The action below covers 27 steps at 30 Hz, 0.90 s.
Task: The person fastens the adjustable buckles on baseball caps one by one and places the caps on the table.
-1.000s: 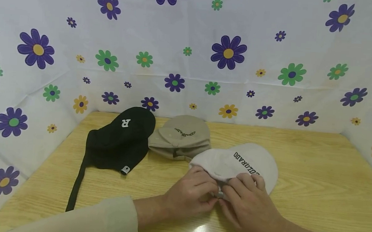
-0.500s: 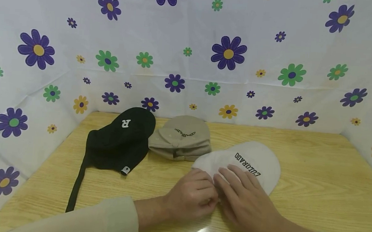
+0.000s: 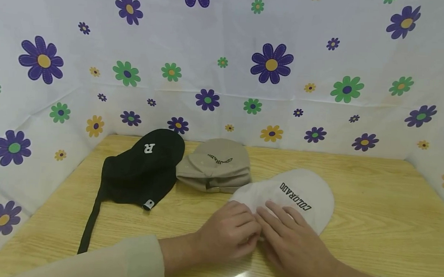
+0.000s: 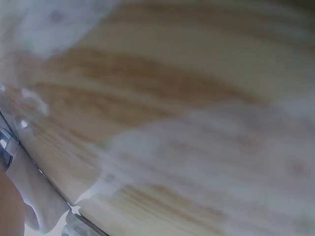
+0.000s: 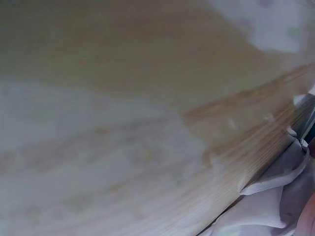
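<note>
A white cap [image 3: 319, 189] with dark COLORADO lettering lies on the near side of the table, its brim toward the right. My left hand [image 3: 230, 231] has its fingers curled and pinches the cap's back edge. Against the near side of the crown, my right hand [image 3: 295, 242] grips the fabric, its fingers laid over it and its thumb hidden below. Both hands meet at the strap end, which they cover in the head view. In the left wrist view a shiny metal buckle [image 4: 7, 143] shows at the left edge. Folded cap fabric [image 5: 263, 206] fills the right wrist view's lower right.
A beige COLORADO cap [image 3: 223, 153] sits behind the white one, close to its left end. Left of it lies a black cap [image 3: 141, 172] with a white R and a long strap [image 3: 91, 223] trailing toward me. A flowered cloth [image 3: 227, 42] stands behind the wooden table [image 3: 384, 214].
My right fingers have come up and lie straighter over the cap's side, covering the buckle seen earlier. The white cap has shifted slightly up and right. My left hand stays nearly in place.
</note>
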Each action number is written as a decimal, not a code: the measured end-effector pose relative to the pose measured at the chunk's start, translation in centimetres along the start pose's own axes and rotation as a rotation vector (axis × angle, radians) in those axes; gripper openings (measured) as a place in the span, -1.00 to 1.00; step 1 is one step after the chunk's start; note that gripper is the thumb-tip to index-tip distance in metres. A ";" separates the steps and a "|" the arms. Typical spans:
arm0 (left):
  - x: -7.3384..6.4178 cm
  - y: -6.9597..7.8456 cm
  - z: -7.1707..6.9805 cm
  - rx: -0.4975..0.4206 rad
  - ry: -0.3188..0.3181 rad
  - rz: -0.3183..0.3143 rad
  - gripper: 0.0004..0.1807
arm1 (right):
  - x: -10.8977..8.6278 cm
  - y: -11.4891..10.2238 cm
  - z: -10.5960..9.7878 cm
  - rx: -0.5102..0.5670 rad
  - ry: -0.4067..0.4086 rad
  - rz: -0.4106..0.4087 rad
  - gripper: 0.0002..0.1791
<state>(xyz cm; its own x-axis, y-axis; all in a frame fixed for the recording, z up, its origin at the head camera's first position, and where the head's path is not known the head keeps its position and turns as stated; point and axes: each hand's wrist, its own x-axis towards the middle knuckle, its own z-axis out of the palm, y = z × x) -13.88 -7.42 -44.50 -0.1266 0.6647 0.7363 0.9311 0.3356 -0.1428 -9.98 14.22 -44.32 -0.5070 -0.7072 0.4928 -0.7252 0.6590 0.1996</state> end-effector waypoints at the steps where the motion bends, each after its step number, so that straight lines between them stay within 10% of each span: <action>1: 0.0 0.0 0.0 0.013 -0.003 -0.008 -0.91 | 0.0 0.1 0.0 -0.003 -0.001 -0.002 -0.39; 27: -3.1 -1.4 -1.6 0.266 -0.233 -0.113 -0.70 | -1.8 1.3 -0.8 -0.053 -0.090 0.048 -0.53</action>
<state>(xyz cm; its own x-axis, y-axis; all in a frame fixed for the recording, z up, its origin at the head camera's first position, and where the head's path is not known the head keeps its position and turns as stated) -14.23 -11.01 -45.46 -0.3265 0.7371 0.5917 0.7894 0.5570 -0.2582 -9.60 16.55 -44.24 -0.5818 -0.6933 0.4252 -0.6747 0.7034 0.2236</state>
